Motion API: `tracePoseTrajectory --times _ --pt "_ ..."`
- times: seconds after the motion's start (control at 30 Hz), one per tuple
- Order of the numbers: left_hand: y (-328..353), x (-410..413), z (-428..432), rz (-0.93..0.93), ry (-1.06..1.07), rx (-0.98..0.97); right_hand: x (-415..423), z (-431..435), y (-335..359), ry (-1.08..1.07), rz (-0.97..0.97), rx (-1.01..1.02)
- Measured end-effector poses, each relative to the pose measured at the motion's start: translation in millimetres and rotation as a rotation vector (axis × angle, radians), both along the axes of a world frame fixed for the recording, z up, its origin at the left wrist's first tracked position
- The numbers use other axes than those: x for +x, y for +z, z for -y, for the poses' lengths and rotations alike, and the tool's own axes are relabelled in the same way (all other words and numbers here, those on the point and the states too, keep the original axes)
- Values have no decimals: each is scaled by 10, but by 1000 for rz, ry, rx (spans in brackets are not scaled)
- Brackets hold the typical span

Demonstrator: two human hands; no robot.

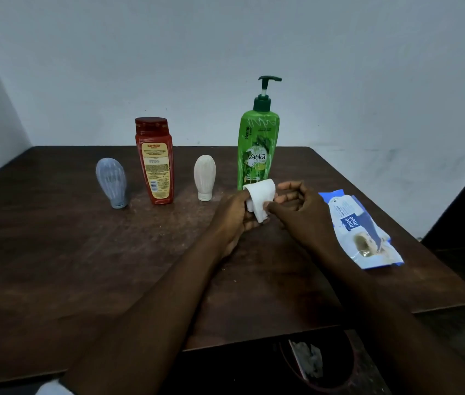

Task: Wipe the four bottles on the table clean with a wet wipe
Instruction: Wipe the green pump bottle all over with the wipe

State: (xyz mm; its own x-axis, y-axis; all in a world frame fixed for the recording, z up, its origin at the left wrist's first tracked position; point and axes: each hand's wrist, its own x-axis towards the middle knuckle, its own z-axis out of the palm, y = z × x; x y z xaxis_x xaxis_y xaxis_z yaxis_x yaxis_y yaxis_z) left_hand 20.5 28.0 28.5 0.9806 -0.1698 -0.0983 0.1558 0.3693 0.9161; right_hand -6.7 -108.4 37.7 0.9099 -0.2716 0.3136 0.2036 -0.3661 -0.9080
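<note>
Four bottles stand in a row on the dark wooden table (54, 252): a small blue-grey bottle (112, 182) on its cap, a red shampoo bottle (155, 161), a small whitish bottle (204, 177) on its cap, and a tall green pump bottle (258, 146). A white wet wipe (261, 199) is held between both hands just in front of the green bottle. My left hand (232, 216) grips its left side. My right hand (301, 209) pinches its lower right edge. Neither hand touches a bottle.
A blue and white wet-wipe pack (361, 230) lies flat on the table to the right of my hands. Below the table's near edge stands a dark bin (339, 374) with crumpled white wipes inside. A pale wall rises behind the table.
</note>
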Motion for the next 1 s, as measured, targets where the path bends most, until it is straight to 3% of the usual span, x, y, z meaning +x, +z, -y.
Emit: tracePoseTrajectory --times 0.23,0.4,0.47,0.57,0.63,0.77,1.0 --pt "49 -52 -14 -100 -77 -94 105 -95 6 -59 107 -156" --pt "45 -29 -58 -99 -106 -39 186 -170 49 17 -53 125" --pt "54 -21 -92 -18 -24 107 208 -195 70 30 -94 242" --pt "121 53 -202 227 306 394 230 -213 87 29 -117 325" --pt "292 140 -296 324 426 410 252 -209 69 39 -125 347" --pt "777 407 -394 505 417 475 267 -223 25 99 -169 424" --pt "1318 914 -338 514 129 506 320 -211 -26 226 -283 568"
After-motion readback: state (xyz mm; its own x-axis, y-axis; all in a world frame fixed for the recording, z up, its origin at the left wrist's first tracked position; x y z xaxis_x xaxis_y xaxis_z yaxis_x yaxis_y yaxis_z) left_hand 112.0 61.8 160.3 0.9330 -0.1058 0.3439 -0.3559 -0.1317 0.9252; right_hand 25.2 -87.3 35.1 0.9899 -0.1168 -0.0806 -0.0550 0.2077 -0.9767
